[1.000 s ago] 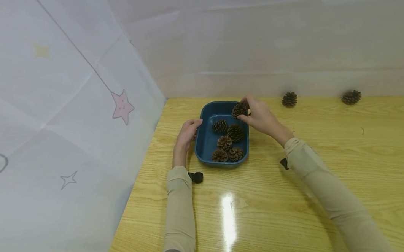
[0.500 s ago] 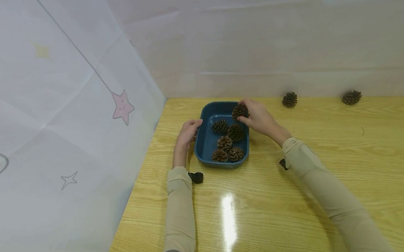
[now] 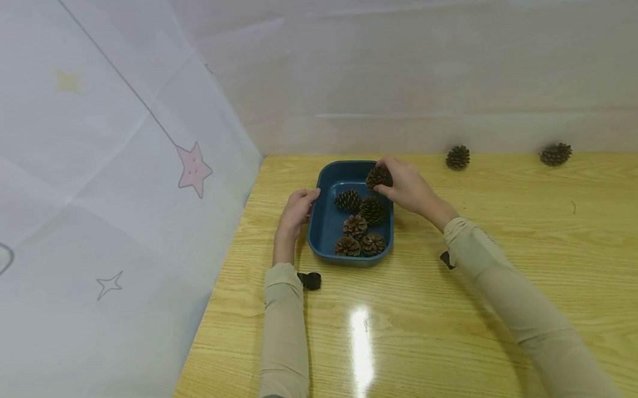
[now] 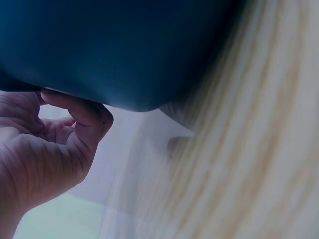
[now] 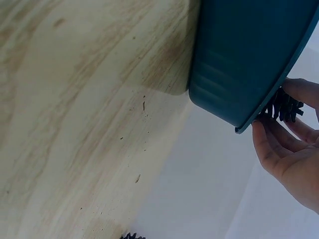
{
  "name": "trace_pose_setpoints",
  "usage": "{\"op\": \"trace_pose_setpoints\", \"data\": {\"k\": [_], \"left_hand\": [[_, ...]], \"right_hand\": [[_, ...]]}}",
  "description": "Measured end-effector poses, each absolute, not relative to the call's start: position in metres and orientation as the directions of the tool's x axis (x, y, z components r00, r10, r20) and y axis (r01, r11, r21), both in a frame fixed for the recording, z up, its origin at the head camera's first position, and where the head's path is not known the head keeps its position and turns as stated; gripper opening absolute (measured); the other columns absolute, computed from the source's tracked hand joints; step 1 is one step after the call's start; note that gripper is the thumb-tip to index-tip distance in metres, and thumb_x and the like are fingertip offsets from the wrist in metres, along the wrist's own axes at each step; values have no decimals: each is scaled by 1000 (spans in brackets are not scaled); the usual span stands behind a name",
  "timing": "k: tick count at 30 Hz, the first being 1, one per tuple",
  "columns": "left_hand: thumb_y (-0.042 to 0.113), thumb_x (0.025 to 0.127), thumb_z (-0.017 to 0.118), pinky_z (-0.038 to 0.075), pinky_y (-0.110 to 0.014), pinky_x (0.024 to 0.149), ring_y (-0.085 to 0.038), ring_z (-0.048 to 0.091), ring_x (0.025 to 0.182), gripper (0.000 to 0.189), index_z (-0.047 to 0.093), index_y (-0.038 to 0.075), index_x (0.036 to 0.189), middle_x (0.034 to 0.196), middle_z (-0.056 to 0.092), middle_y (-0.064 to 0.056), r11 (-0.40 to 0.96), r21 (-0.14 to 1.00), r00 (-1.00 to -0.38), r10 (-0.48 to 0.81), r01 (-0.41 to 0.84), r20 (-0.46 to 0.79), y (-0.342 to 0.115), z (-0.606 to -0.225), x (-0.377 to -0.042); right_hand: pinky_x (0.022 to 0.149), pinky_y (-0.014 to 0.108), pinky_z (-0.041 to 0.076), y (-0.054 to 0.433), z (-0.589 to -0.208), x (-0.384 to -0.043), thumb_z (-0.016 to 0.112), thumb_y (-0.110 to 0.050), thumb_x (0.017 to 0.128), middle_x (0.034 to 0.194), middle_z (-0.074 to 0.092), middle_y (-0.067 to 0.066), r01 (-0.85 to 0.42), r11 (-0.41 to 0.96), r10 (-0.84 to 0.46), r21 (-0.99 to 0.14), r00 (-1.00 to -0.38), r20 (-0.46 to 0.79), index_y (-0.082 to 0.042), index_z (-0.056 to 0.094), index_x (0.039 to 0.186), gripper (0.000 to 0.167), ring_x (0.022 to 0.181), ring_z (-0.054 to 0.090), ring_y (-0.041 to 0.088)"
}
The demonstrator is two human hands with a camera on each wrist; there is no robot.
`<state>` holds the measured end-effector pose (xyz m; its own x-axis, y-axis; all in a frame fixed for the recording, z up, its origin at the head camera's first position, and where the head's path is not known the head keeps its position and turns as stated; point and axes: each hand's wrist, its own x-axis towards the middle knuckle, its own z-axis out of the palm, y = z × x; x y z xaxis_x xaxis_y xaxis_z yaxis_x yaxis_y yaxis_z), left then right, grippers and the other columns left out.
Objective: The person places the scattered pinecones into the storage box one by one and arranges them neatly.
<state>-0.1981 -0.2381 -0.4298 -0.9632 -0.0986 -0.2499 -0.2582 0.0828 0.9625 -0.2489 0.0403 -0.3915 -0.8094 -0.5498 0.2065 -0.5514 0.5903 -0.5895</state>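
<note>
A dark blue plastic tub [image 3: 325, 235] stands on the table with several brown pine cones [image 3: 372, 210] inside, mostly toward its near and right parts. On its left side my left hand [image 3: 296, 209] grips the rim, thumb on top; the left wrist view shows the fingers [image 4: 82, 117] bent against the wall. At the far right corner my right hand [image 3: 409, 187] pinches another pine cone [image 3: 377, 176] between thumb and fingers, just inside the rim. The right wrist view shows this pine cone [image 5: 284, 105] partly covered by the rim and fingers.
Two more pine cones lie at the table's back edge, a nearer one [image 3: 457, 157] and a farther one [image 3: 555, 154] to the right. A pale wall sheet [image 3: 426, 67] rises behind the wooden table [image 3: 515, 231]. Small dark crumbs [image 5: 138, 178] dot the tabletop.
My right hand has shifted slightly left with its pine cone, over the tub's far right corner. The left hand, the tub and the other pine cones stay in place.
</note>
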Motion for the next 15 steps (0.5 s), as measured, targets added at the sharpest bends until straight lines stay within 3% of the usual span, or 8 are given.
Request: {"op": "trace_pose_setpoints", "data": {"k": [15], "left_hand": [[31, 108, 59, 47, -26, 59, -10, 57, 65, 41, 63, -8, 122, 82, 60, -2, 78, 961, -960, -108, -266, -258, -238, -430, -200]], "right_hand": [[95, 56, 49, 40, -395, -250, 74, -10, 98, 127, 61, 26, -541, 602, -550, -588, -814, 187, 5, 52, 133, 44, 116, 60, 43]]}}
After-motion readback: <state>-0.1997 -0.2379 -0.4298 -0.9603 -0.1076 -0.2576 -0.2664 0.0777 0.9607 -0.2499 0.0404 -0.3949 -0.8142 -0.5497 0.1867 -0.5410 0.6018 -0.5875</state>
